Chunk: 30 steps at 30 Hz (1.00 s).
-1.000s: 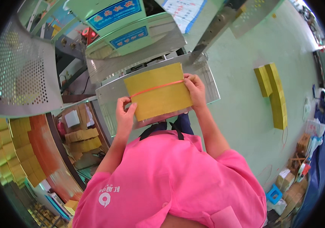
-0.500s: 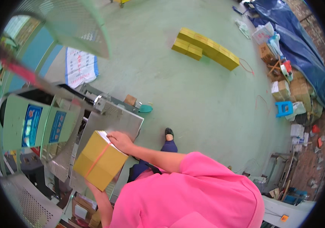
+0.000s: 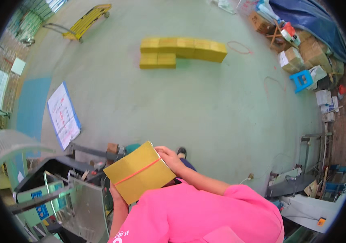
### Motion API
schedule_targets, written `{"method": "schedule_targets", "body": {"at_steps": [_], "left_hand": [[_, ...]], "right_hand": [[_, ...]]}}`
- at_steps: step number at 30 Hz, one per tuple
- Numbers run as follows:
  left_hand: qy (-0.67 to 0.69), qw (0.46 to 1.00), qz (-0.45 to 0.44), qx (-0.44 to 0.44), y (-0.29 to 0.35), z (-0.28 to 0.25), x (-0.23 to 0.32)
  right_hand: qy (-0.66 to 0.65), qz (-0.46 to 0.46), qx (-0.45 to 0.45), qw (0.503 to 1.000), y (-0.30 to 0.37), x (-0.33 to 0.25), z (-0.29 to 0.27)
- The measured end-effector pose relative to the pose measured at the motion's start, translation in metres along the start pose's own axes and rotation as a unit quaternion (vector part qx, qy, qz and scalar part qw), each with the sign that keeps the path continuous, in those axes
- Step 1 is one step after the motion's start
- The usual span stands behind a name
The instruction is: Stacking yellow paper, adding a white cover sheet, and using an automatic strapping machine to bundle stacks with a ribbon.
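I carry a yellow block-shaped bundle (image 3: 146, 180) bound with a red strap, tilted, close in front of my pink shirt. My right hand (image 3: 169, 158) is closed on its far right edge, where a pale side shows. Under the near left edge, my left hand (image 3: 117, 193) supports it, with its fingers mostly hidden behind the bundle. Farther out, a row of similar yellow blocks (image 3: 199, 50) lies on the floor, with a shorter row along its near left side.
A machine with a clear panel (image 3: 86, 206) stands at lower left. Beyond it are a white printed sheet (image 3: 63, 115) and a yellow flatbed cart (image 3: 87, 22). Cardboard boxes (image 3: 312, 50), a blue stool (image 3: 301, 81) and a blue tarp (image 3: 310, 18) line the right side.
The bundle has come away from the metal tabletop to my body's front, held in both hands. My view has turned, bringing the yellow cart in and the floor blocks leftward.
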<state>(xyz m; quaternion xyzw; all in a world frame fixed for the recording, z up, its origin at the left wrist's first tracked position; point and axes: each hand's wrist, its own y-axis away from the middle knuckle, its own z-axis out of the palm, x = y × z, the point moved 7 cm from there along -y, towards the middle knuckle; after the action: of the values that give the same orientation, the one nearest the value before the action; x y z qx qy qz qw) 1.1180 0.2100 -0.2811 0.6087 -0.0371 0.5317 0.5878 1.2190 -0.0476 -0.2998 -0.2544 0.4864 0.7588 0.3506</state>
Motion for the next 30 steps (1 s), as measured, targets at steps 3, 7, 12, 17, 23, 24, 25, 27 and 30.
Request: {"method": "schedule_targets", "body": {"at_steps": [3, 7, 12, 17, 23, 24, 25, 27, 30], "left_hand": [[0.030, 0.998, -0.053, -0.030, -0.026, 0.114, -0.005], [-0.040, 0.998, -0.039, -0.027, -0.072, 0.209, 0.007], [-0.063, 0.995, -0.060, -0.056, -0.163, 0.311, 0.000], [-0.085, 0.984, -0.058, -0.147, -0.275, 0.471, 0.001], [-0.199, 0.951, -0.081, -0.224, -0.448, 0.655, -0.051], [-0.189, 0.952, -0.093, -0.222, -0.474, 0.669, -0.071], [-0.195, 0.950, -0.107, -0.218, -0.495, 0.690, -0.083], [-0.166, 0.948, -0.194, -0.190, -0.541, 0.728, -0.117], [-0.170, 0.939, -0.245, -0.174, -0.637, 0.747, -0.177]], "right_hand": [[0.043, -0.087, 0.041, 0.994, -0.019, -0.061, -0.073], [-0.044, -0.059, 0.139, 0.988, -0.050, -0.115, -0.133], [-0.081, 0.003, 0.175, 0.981, -0.132, -0.153, -0.214], [-0.063, 0.027, 0.228, 0.971, -0.231, -0.216, -0.300], [-0.006, 0.068, 0.270, 0.960, -0.375, -0.274, -0.451], [-0.043, 0.100, 0.260, 0.960, -0.398, -0.272, -0.472], [-0.078, 0.128, 0.250, 0.957, -0.421, -0.268, -0.493], [-0.078, 0.111, 0.294, 0.946, -0.468, -0.260, -0.542], [-0.107, 0.077, 0.336, 0.933, -0.553, -0.258, -0.595]]}}
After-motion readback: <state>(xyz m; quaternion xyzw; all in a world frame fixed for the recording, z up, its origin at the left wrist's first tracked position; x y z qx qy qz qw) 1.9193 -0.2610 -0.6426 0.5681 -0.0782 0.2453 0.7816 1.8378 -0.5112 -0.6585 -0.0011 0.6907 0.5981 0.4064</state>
